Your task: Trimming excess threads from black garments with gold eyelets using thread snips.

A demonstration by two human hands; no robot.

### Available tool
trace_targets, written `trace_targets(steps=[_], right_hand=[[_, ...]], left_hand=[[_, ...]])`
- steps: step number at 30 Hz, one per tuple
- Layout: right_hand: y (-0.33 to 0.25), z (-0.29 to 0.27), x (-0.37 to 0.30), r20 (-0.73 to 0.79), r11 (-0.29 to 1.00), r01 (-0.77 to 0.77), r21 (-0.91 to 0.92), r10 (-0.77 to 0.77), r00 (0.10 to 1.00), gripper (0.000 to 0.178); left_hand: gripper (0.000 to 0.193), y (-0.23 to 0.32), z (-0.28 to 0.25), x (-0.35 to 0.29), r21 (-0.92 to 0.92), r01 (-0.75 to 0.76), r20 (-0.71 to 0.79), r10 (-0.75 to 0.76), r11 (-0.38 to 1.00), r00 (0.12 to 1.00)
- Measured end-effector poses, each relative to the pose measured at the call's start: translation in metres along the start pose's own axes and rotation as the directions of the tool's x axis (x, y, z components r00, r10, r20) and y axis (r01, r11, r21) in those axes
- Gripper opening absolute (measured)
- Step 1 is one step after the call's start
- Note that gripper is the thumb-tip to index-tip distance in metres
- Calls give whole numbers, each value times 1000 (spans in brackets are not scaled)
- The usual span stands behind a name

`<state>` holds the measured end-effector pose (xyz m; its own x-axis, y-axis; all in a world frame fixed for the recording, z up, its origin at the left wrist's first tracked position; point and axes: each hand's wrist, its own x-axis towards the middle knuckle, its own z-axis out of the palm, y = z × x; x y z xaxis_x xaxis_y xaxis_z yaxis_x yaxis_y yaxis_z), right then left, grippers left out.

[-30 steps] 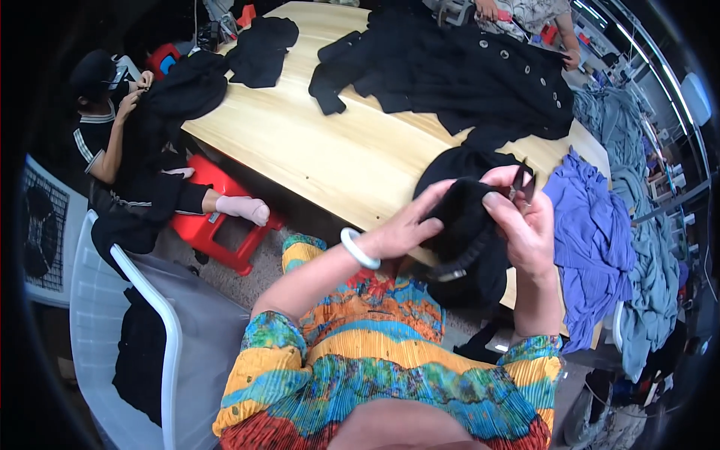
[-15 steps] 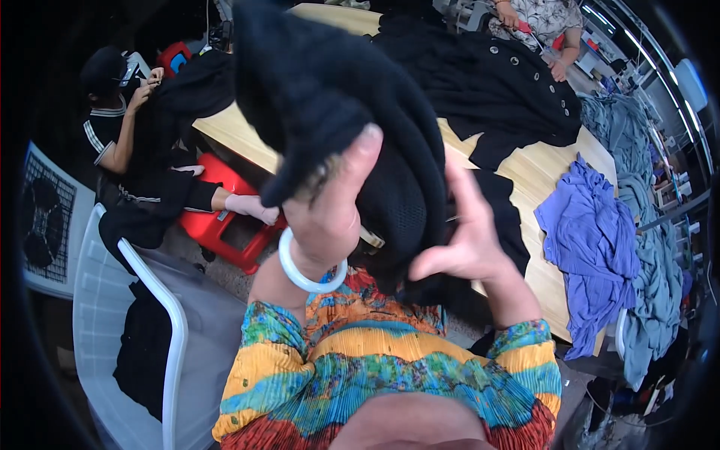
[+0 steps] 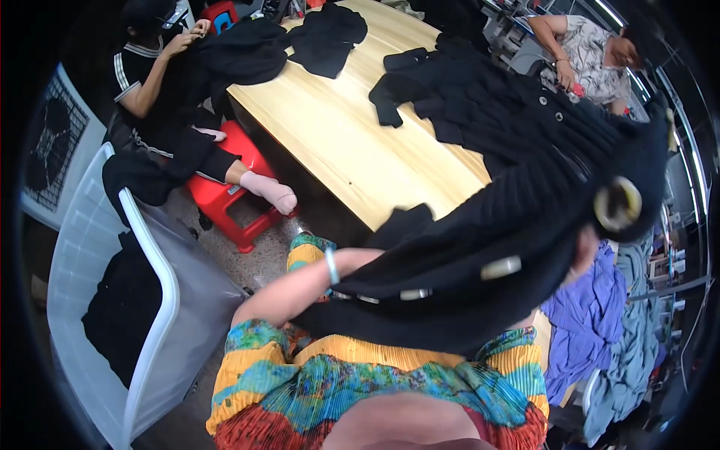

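A black knit cardigan [image 3: 442, 270] with large round pale buttons is stretched across in front of my body, smeared by motion. My right hand [image 3: 583, 253] grips its right end near a big button; only part of that hand shows, beside the cloth. From the left, my left hand [image 3: 358, 260], below a pale bangle, goes in behind the cardigan, and its fingers are hidden under the cloth. The cardigan's far right end rises up toward the right edge of the view.
Black garments [image 3: 450, 90] lie on the wooden table [image 3: 322, 135]. A purple garment [image 3: 589, 315] and grey-green ones [image 3: 630, 337] are piled at right. A pale plastic bin [image 3: 154, 247] and red stool [image 3: 229, 169] stand left. Two co-workers sit beyond, one with a black garment [image 3: 247, 52].
The cardigan, bunched up high between both hands before, now spreads out wide to the right. My right hand has moved right; my left hand has gone behind the cloth. The view has shifted.
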<state>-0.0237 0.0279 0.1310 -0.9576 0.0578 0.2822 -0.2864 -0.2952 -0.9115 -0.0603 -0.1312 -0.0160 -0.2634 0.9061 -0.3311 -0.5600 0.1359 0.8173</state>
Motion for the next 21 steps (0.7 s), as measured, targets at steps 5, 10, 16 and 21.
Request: trace_targets(steps=[5,10,16,21], right_hand=[[11,-23,107,-130,997,-34,75,43,991,32],[-2,-2,282,290,594,588,-549,-524,801,30],[23,-125,463,-273,500,100,-861,-618,737,61],[173,-123,300,-179,818,-154,-554,63,982,19]], left_hand=[[50,6,2,-31,-29,-422,-282,397,906,873],[57,103,-53,-25,131,-772,-565,687,622,457],[78,267,-183,36,628,-522,-769,563,578,-302],[61,93,-200,3,808,-101,-587,781,580,-211]])
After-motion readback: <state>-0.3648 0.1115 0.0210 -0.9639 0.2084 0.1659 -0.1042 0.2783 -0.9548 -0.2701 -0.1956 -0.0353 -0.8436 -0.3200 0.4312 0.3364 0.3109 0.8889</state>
